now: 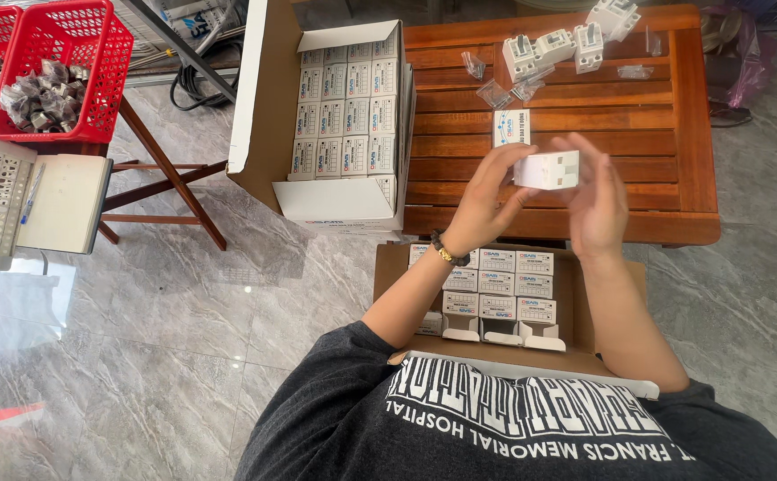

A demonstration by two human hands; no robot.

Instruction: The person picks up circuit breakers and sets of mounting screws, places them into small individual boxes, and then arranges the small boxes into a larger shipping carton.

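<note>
Being held above the near edge of the counter (655, 191): a small white box (546, 169), pinched between both hands. Left hand (486, 200) closing on its left end, thumb and fingers curled around it; right hand (595, 198) pressing flat against its right side, fingers spread and slightly blurred, so the exact grip on that side hard to tell. Lying just behind the box on the wooden slats, another small carton (510, 127). Farther back, sitting in a loose group, white switches (566, 43) and small clear bags (495, 89). Standing open at the counter's left, a large carton (344, 125) packed with rows of small boxes. Resting below the hands, near the lap, a second open carton (575, 312), partly filled, several front boxes with flaps up. Sitting far left on a stand, a red basket (54, 71) holding metal parts.
</note>
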